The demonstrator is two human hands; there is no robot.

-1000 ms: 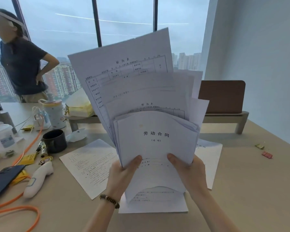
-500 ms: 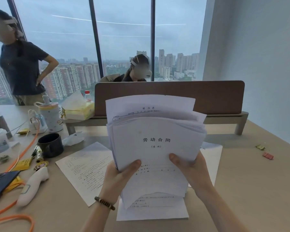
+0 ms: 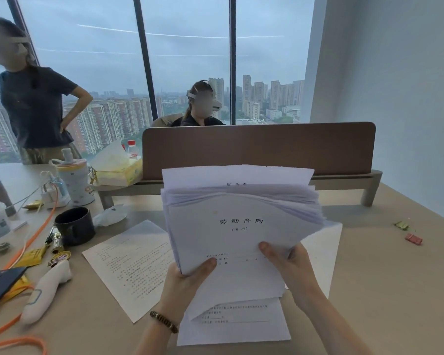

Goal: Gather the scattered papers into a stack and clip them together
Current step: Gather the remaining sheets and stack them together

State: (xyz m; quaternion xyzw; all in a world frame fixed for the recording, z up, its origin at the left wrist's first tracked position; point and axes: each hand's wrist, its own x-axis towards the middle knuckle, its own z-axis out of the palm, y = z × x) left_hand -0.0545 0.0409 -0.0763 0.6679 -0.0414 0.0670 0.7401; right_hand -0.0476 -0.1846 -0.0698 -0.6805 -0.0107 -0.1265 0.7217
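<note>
Left hand (image 3: 187, 283) and right hand (image 3: 290, 265) pinch my paper stack (image 3: 241, 226) upright over the desk (image 3: 382, 278) (edges uneven); two binder clips (image 3: 408, 233) lie well right.

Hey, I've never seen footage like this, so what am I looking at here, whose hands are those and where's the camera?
There is no machine here. A person wears a camera on their head, looking forward and down, so the two hands rising from the bottom edge are their own. The left hand, with a bead bracelet at the wrist, and the right hand both grip a thick stack of papers, held up off the table. More loose sheets lie flat on the table beneath and beside the stack. On the right lie two small clips, one green, one red. On the left are a dark mug, an orange cable and a phone. Two other people are by the window.
</note>
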